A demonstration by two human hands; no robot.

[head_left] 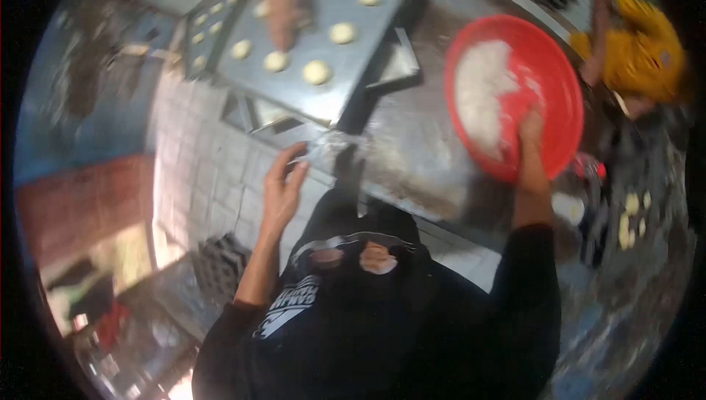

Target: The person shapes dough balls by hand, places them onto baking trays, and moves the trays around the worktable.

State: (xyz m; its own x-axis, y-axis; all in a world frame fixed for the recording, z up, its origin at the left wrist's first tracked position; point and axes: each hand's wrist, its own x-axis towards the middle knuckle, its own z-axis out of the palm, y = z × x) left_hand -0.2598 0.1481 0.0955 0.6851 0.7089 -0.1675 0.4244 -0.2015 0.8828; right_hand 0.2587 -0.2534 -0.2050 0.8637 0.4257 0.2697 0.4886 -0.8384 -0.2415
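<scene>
My right hand (pixel 531 131) reaches into a red basin (pixel 568 98). Its fingers are blurred against the red inside, beside a pale white, flour-like mass (pixel 482 95). My left hand (pixel 281 188) is in the air near the table's front edge, fingers curved and apart, with nothing clearly held. Just past its fingertips is a shiny, blurred patch (pixel 327 148) that I cannot make out. A metal tray (pixel 250 91) with several round, pale dough pieces (pixel 317 72) lies beyond my left hand.
Another person's hand (pixel 283 14) is over the tray, blurred. More trays (pixel 401 62) sit beneath and beside it. A person in a yellow shirt (pixel 647 51) is at the far right. Several pale dough pieces (pixel 625 229) lie on a dark surface at the right.
</scene>
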